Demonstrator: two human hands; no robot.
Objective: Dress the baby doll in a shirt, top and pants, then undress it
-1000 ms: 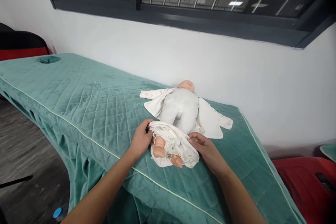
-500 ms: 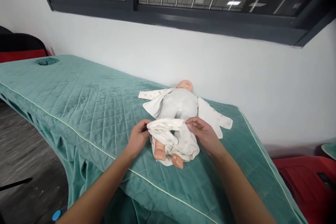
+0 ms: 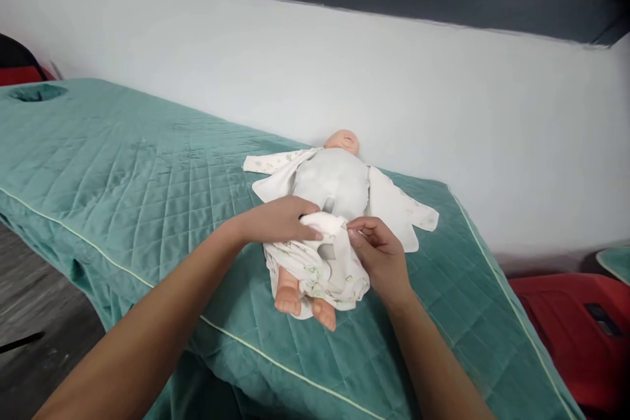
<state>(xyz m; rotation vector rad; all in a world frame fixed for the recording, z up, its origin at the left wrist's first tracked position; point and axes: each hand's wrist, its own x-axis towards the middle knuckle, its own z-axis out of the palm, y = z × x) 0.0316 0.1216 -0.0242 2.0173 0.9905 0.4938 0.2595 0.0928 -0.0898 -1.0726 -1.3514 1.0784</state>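
A baby doll [image 3: 331, 177] lies on its back with its head toward the wall and its feet toward me. An open white patterned jacket [image 3: 394, 210] is spread under its pale torso, sleeves out to both sides. White printed baby trousers [image 3: 339, 269] are bunched around its legs, and both bare feet stick out below. My left hand [image 3: 290, 220] reaches over the doll's middle, fingers closed on the waistband, its fingertips partly hidden. At the right side of the waistband, my right hand [image 3: 378, 246] pinches the cloth between thumb and fingers.
The doll rests near one end of a massage table with a quilted green cover [image 3: 162, 177]. A face hole [image 3: 38, 92] is at the far left end. A white wall [image 3: 275, 65] runs behind. Red chairs [image 3: 566, 328] stand at the right.
My left hand has moved from the left edge of the trousers inward over the waistband. My right hand keeps its pinch. The view has tilted down.
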